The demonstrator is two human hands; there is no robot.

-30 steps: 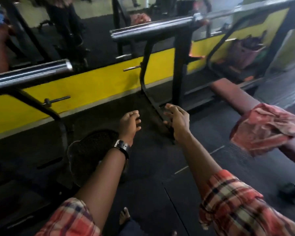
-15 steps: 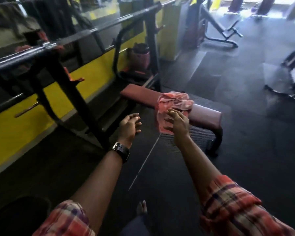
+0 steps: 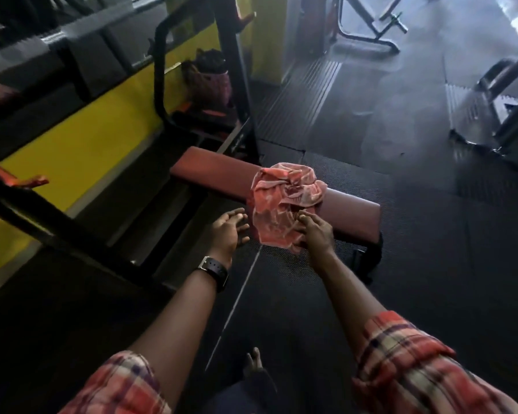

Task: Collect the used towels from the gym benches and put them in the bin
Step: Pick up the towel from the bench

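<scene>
A crumpled red-and-pink towel (image 3: pixel 281 198) lies over the middle of a maroon padded bench (image 3: pixel 215 171), with its lower part hanging down the near side. My right hand (image 3: pixel 316 234) is against the hanging part, fingers stretched out and fingertips touching the cloth; no closed grip shows. My left hand (image 3: pixel 226 231) hovers just left of the towel with its fingers spread and nothing in it. A pinkish bucket (image 3: pixel 212 82) with dark contents stands beyond the bench, by the yellow wall (image 3: pixel 81 135).
A black bench-press rack (image 3: pixel 233 70) stands at the bench's far end, and a barbell (image 3: pixel 72 34) lies across its top. Another black frame (image 3: pixel 42 210) crosses the left foreground. More machines (image 3: pixel 508 94) stand at the right on the dark rubber floor (image 3: pixel 416 234).
The view has swung right and closed in on the bench. Both hands have moved toward the towel, and my right fingertips now rest on its hanging part.
</scene>
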